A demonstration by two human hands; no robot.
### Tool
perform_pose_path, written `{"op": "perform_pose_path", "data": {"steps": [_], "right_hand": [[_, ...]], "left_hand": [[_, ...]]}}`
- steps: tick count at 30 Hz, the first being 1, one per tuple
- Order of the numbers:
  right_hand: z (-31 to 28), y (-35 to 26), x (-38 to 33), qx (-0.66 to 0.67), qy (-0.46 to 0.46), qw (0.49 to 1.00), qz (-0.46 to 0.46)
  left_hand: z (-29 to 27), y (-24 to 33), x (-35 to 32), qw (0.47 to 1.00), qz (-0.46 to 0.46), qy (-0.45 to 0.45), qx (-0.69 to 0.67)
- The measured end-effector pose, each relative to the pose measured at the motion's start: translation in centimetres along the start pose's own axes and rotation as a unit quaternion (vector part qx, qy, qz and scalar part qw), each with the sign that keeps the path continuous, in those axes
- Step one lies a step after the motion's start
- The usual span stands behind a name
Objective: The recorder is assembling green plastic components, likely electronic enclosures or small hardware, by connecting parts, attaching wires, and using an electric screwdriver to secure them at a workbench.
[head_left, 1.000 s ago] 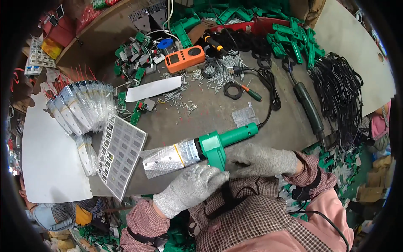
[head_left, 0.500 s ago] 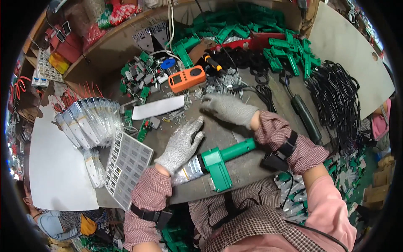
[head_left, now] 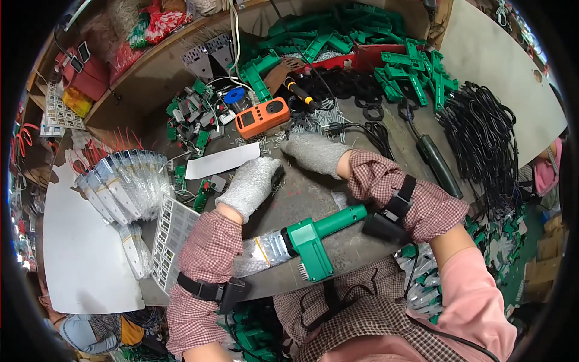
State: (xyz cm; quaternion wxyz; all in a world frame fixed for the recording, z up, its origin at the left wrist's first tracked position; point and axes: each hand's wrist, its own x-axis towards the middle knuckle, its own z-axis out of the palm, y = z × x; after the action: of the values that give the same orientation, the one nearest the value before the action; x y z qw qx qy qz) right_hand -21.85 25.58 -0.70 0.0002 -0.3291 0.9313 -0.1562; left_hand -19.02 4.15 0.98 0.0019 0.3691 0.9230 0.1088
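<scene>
Both my hands wear grey knit gloves and reach out over the workbench. My left hand point(head_left: 250, 184) lies palm down beside a white strip point(head_left: 220, 161), and I see nothing held in it. My right hand point(head_left: 313, 154) rests on a scatter of small screws point(head_left: 283, 136), its fingertips curled down and hidden. A green hand tool with a plastic-wrapped silver blade point(head_left: 307, 238) lies untouched at the bench's near edge, between my forearms.
An orange meter point(head_left: 262, 116) sits just beyond the screws. Green circuit boards point(head_left: 193, 114) and green plastic parts point(head_left: 338, 36) fill the back. Black cables point(head_left: 482, 139) and a dark green tool point(head_left: 440, 163) lie right. Clear bags point(head_left: 120, 181), a label sheet point(head_left: 172, 232) and a white board point(head_left: 78, 253) lie left.
Both hands have let go of the green tool, which now lies on the bench. They moved forward to the screws, and the left hand's fingers have drawn together.
</scene>
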Motion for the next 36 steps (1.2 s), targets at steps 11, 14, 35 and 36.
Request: {"op": "perform_pose_path", "data": {"steps": [11,14,35,36], "right_hand": [[-4.1,-2.8,-4.7,0.189,0.169,0.967,0.005],[-5.8,-6.3,-13.8,0.280,0.195,0.938,0.060],[1.4,-5.8,-22.7,0.124,0.207,0.970,0.008],[1.5,-6.2,-22.4,0.130,0.210,0.969,-0.003]], "left_hand": [[0.2,0.4,-1.2,0.993,-0.065,0.017,-0.096],[0.4,5.4,-1.3,0.899,-0.037,-0.061,-0.432],[0.4,8.1,0.6,0.969,0.034,0.038,-0.240],[0.3,5.2,1.1,0.981,0.036,0.124,-0.142]]}}
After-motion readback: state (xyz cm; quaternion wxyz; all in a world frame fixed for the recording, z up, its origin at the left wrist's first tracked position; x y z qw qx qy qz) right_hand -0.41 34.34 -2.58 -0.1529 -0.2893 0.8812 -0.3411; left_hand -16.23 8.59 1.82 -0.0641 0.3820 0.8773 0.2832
